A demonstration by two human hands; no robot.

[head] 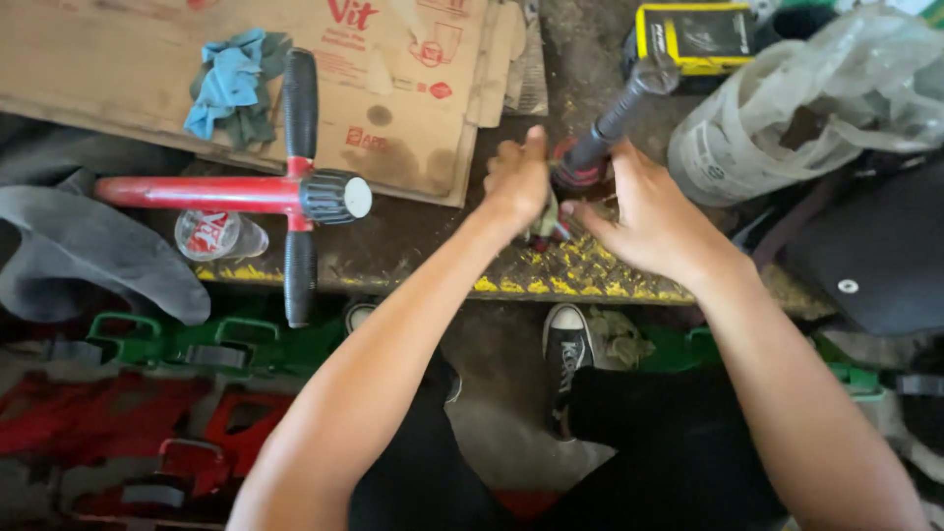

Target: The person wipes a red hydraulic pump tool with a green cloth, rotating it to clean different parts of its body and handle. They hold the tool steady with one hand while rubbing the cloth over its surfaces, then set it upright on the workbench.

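Two hands, left hand (516,182) and right hand (649,221), clamped around small red part (551,231) under black-gripped handle (615,113); risk (judged): grip slipping, part dropping onto yellow-studded plate (590,275).

floor: dirty concrete (511,413) | cover: flattened cardboard (118,69) | edge: yellow-flecked tread plate (580,275) | light: daylight
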